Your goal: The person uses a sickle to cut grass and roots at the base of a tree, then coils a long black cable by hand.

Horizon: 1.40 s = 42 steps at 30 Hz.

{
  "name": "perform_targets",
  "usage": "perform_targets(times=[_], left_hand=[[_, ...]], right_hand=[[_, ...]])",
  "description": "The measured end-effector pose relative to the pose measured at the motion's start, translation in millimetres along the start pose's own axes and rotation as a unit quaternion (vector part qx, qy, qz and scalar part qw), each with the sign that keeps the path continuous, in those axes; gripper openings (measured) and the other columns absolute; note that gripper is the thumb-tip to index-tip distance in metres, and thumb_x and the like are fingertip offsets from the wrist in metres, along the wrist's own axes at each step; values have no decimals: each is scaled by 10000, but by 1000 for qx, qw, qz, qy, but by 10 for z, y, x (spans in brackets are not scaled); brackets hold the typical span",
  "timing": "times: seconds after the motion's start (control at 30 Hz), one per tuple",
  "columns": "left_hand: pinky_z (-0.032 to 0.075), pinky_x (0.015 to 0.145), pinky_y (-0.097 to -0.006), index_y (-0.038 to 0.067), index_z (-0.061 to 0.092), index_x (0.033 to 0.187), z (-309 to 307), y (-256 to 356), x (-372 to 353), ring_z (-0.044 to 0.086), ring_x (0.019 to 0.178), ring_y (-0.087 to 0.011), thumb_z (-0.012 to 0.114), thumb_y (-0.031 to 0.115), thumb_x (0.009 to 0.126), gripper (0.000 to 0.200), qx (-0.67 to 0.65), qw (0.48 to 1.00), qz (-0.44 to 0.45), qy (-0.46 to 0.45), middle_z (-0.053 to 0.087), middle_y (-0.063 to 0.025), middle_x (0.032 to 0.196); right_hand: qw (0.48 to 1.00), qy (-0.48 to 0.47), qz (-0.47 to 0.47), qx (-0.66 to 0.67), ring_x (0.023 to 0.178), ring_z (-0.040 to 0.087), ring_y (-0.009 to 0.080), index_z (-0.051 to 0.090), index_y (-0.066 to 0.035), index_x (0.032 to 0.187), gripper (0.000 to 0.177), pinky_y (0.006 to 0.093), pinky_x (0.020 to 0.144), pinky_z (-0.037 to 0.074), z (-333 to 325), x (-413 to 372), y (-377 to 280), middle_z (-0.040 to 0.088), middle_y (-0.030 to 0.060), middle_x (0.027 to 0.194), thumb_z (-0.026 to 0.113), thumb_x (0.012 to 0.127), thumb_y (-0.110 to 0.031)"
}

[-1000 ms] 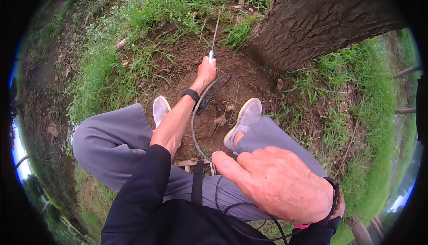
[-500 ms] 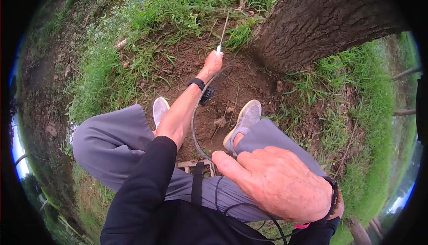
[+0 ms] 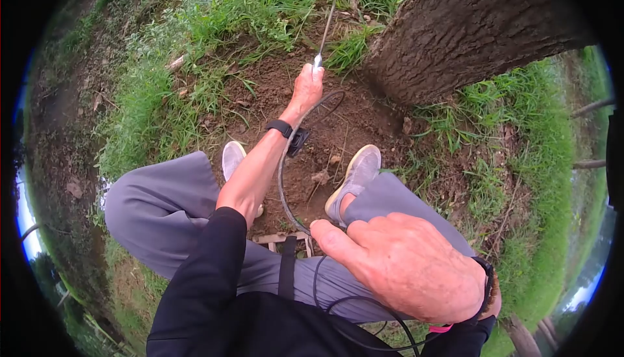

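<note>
My left hand (image 3: 305, 90) reaches out over the bare soil, its fingers closed round a silver-white fitting (image 3: 317, 63) with a thin straight rod (image 3: 328, 26) pointing away toward the grass. Lower and nearer me, my right hand (image 3: 406, 269) is closed, thumb and forefinger at the end of a grey cable (image 3: 281, 185). That cable bows up past my left forearm and curls into a loop just right of my left wrist. A black band with a small black device (image 3: 298, 141) is on that wrist.
A thick tree trunk (image 3: 478, 28) leans in at the upper right, with grass (image 3: 539, 162) round its base. Dug brown soil (image 3: 260, 80) lies between my two grey shoes (image 3: 359, 173). Thin black cord (image 3: 354, 300) hangs across my lap, above a wooden frame (image 3: 273, 238).
My left hand has shifted slightly back toward me and to the left, and the fitting and rod have come with it. The cable's loop stands wider. My right hand stays in place.
</note>
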<state>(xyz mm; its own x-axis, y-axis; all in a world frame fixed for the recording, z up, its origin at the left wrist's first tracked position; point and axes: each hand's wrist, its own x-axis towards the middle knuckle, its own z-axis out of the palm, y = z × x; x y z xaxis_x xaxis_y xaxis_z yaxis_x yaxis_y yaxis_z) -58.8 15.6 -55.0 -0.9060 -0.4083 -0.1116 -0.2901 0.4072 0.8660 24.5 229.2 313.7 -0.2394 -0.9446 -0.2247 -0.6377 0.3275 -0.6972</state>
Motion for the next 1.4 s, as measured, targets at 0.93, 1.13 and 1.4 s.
perform_targets(times=[0.93,1.13,1.4], left_hand=[[450,681,-523,10,483,966,99,-303,-414,597,841,-479,484,340,947,331,95,988,-53,-107,615,-290,861],[429,646,-417,1,504,874,-375,-417,-872,547,694,-269,478,297,948,306,34,989,-97,-108,557,-178,735],[378,540,-345,38,479,774,-185,178,-174,441,592,-134,475,308,961,328,-41,998,-48,-13,469,-37,635]], right_hand=[[1000,7,5,-5,616,605,277,460,-4,1065,335,394,537,480,0,-32,33,528,92,652,575,753,-45],[999,25,9,18,630,607,290,448,5,1045,327,408,513,473,72,-96,20,539,110,677,584,755,-56],[997,71,-17,26,621,595,301,450,3,1046,318,423,538,469,101,-132,25,534,115,679,573,758,-50]])
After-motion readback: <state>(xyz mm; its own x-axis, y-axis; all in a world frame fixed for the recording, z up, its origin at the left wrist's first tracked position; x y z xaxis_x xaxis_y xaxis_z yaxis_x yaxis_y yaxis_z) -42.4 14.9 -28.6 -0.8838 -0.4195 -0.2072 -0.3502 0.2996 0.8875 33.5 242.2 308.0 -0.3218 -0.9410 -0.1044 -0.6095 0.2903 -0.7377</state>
